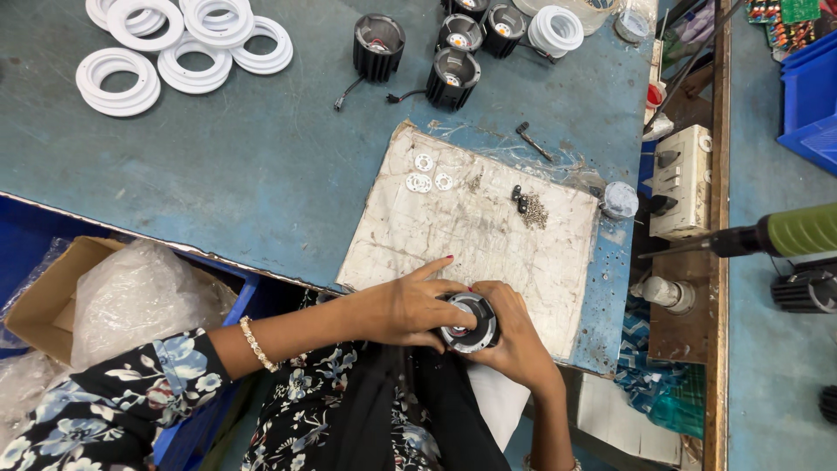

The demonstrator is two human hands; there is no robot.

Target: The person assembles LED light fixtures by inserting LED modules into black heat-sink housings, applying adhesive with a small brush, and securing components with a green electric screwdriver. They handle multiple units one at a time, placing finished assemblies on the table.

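Both hands (453, 318) cupped around black housing (469, 321)

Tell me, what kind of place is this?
Probably a small workshop where lamps get put together. Both hands hold a round black lamp part, more black housings and white rings sit on the blue workbench, beside a green power screwdriver.
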